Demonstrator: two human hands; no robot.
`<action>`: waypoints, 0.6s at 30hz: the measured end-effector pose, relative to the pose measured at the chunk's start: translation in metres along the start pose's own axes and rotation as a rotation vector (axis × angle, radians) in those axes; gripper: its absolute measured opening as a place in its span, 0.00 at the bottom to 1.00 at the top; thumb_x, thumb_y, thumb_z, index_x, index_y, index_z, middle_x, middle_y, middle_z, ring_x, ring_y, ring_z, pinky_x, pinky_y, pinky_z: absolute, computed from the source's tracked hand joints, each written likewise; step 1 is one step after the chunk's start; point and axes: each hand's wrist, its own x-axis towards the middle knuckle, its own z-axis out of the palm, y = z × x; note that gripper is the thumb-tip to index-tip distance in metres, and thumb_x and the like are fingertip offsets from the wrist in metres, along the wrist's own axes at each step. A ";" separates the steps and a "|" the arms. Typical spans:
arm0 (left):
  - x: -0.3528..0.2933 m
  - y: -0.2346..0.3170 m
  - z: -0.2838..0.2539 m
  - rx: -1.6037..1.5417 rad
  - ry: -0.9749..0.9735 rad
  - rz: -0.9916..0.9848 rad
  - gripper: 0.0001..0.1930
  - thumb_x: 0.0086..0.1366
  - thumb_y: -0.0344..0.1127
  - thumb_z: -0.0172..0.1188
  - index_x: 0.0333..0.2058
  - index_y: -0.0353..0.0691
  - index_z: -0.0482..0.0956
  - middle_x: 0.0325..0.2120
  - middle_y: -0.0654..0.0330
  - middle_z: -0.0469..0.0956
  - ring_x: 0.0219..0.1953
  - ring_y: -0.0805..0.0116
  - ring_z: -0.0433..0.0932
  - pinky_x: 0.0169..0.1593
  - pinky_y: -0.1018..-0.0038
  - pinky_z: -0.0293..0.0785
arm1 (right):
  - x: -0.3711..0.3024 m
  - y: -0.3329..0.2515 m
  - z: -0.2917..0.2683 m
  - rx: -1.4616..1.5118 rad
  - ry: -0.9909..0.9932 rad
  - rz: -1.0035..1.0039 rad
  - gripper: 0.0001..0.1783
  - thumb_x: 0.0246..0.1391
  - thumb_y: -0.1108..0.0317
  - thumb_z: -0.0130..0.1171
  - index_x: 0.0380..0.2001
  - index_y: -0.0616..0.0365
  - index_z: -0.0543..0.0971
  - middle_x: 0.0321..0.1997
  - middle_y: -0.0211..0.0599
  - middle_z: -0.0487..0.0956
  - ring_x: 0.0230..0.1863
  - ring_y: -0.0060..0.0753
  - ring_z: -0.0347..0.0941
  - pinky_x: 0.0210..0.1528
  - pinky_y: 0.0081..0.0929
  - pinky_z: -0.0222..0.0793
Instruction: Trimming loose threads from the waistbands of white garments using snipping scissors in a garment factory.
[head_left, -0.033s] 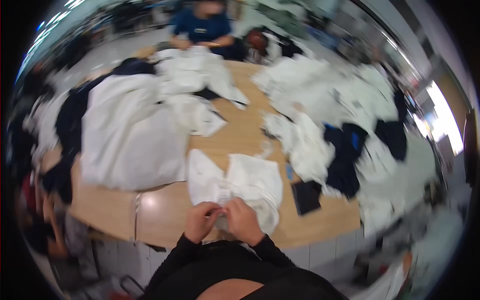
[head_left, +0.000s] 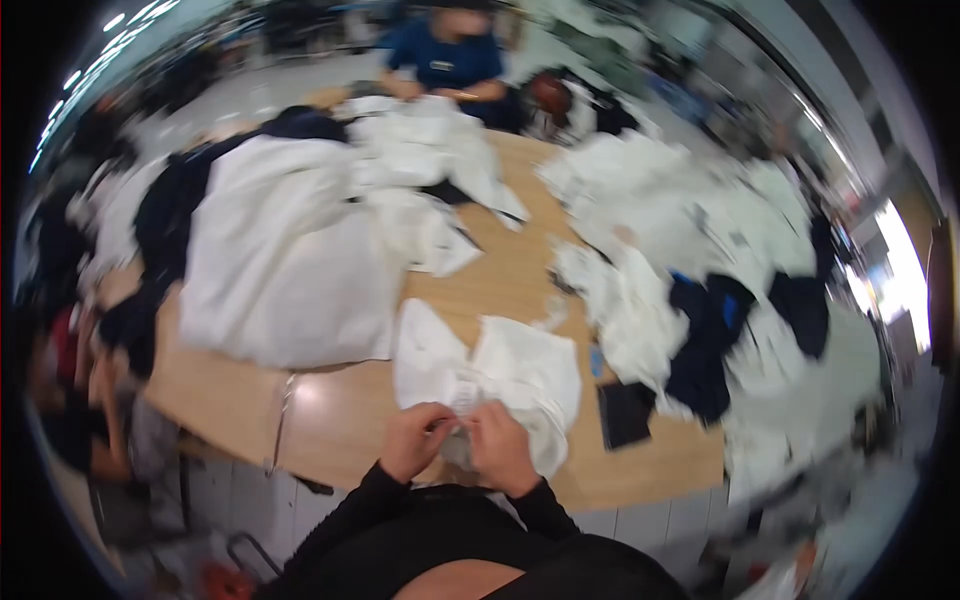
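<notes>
A white garment [head_left: 527, 362] lies bunched on the table just in front of me, with two lobes of cloth spread away from my body. My left hand [head_left: 415, 443] pinches the garment's near edge between thumb and fingers. Close beside it, my right hand [head_left: 502, 452] pinches the same edge, the fingertips of both hands almost meeting. What exactly lies between the fingertips is too small and blurred to make out. A pale label-like patch [head_left: 464, 388] shows on the cloth just beyond my fingers.
On the wooden table [head_left: 340, 425], a large white cloth stack [head_left: 290, 270] stands left and loose white pieces [head_left: 680, 205] lie right. Dark navy cloth [head_left: 690, 350] and a black flat square [head_left: 626, 415] are nearer. A person in blue [head_left: 445, 60] sits across; another person [head_left: 100, 420] is at left.
The whole scene has shifted slightly to the right in the picture as the view turned. Both hands keep their pinch on the white garment.
</notes>
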 end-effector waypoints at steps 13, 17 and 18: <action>-0.021 -0.027 -0.020 -0.276 -0.072 -0.351 0.05 0.77 0.25 0.59 0.40 0.34 0.73 0.30 0.57 0.82 0.33 0.70 0.86 0.36 0.70 0.86 | 0.026 0.289 -0.042 -0.550 0.181 0.557 0.19 0.59 0.74 0.63 0.52 0.71 0.78 0.55 0.63 0.79 0.60 0.68 0.73 0.63 0.52 0.69; -0.022 -0.037 -0.011 -0.305 -0.027 -0.271 0.05 0.77 0.25 0.58 0.40 0.34 0.71 0.31 0.58 0.81 0.33 0.71 0.86 0.36 0.70 0.86 | 0.006 0.323 -0.020 -0.713 0.209 0.434 0.17 0.59 0.77 0.62 0.51 0.70 0.78 0.56 0.62 0.79 0.63 0.68 0.71 0.65 0.54 0.67; -0.021 -0.040 -0.010 -0.320 -0.031 -0.252 0.05 0.77 0.25 0.58 0.41 0.35 0.71 0.31 0.58 0.81 0.33 0.69 0.86 0.36 0.70 0.84 | 0.002 0.321 -0.019 -0.718 0.211 0.440 0.17 0.59 0.77 0.62 0.51 0.70 0.78 0.56 0.62 0.79 0.63 0.68 0.71 0.65 0.54 0.67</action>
